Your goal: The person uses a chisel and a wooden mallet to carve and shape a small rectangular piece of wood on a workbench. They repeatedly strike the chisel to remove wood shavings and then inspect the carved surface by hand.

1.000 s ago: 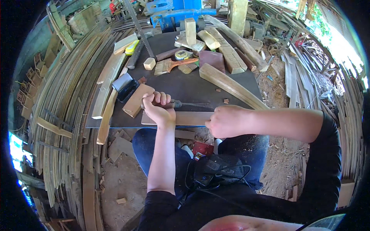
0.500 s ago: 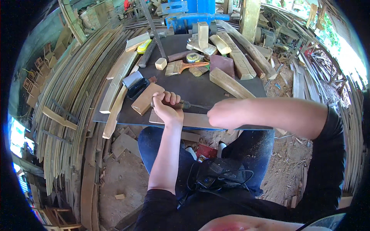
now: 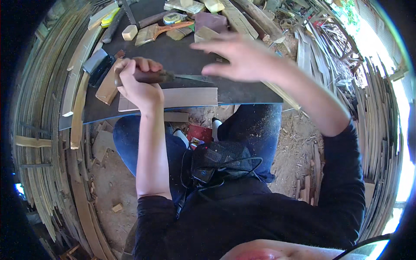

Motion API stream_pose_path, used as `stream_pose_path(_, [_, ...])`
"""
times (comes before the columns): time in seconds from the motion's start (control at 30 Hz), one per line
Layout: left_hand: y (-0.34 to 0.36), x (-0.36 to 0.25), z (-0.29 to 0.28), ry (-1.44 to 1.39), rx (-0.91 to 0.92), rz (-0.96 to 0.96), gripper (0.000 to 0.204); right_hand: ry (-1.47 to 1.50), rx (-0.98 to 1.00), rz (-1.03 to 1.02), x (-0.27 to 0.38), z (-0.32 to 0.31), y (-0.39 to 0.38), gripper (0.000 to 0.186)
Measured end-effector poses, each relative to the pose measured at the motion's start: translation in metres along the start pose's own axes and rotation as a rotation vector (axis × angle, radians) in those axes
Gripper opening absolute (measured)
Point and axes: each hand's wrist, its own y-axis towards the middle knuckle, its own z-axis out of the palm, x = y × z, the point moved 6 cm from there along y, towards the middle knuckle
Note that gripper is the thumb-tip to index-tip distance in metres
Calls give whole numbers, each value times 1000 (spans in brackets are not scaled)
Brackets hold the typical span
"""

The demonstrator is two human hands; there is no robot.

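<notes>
My left hand [image 3: 139, 86] is closed around the wooden handle of a chisel [image 3: 190, 78], its narrow metal blade pointing right over the dark tabletop [image 3: 182, 54]. To the right of the blade tip, my right hand [image 3: 238, 58] is lifted, fingers spread and somewhat blurred, with nothing in it. Below the chisel, a flat pale board [image 3: 186, 98] lies along the table's near edge. A wooden block [image 3: 107, 89] rests just left of my left hand. Partly behind my right hand is another wood piece [image 3: 206, 34].
Farther back lie a paintbrush [image 3: 149, 34], a tape measure [image 3: 173, 18], a small wood cube [image 3: 129, 32] and a brown-red block [image 3: 211, 21]. A dark box with a grey lid [image 3: 97, 65] stands at the left. Stacked timber [image 3: 41, 104] lines the left side.
My right hand has come away from the chisel blade and board, rising and opening. My left hand still grips the chisel. The view has shifted, so the table sits higher and further left.
</notes>
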Motion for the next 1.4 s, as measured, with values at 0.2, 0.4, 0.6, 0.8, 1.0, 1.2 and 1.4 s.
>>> stream_pose_path(0.2, [-28, -35, 89, 892, 643, 590, 50, 785, -178, 265, 11, 57, -5, 43])
stream_pose_path(0.4, [-78, -3, 49, 1397, 1020, 231, 62, 1440, -560, 471, -20, 70, -56, 25])
stream_pose_path(0.6, [-89, -2, 36, 1420, 1013, 373, 38, 1014, -592, 628, -3, 66, -99, 34])
stream_pose_path(0.8, [-71, -2, 58, 1392, 984, 531, 19, 985, -622, 689, -1, 60, -114, 16])
stream_pose_path(1.0, [-55, 18, 61, 1481, 936, 620, 18, 1091, -720, 646, -7, 60, -112, 15])
stream_pose_path(1.2, [-56, 22, 59, 1465, 929, 657, 21, 1600, -750, 222, -6, 25, -82, 55])
stream_pose_path(1.4, [-56, 22, 59, 1459, 926, 668, 21, 1620, -617, 259, 0, 27, -44, 60])
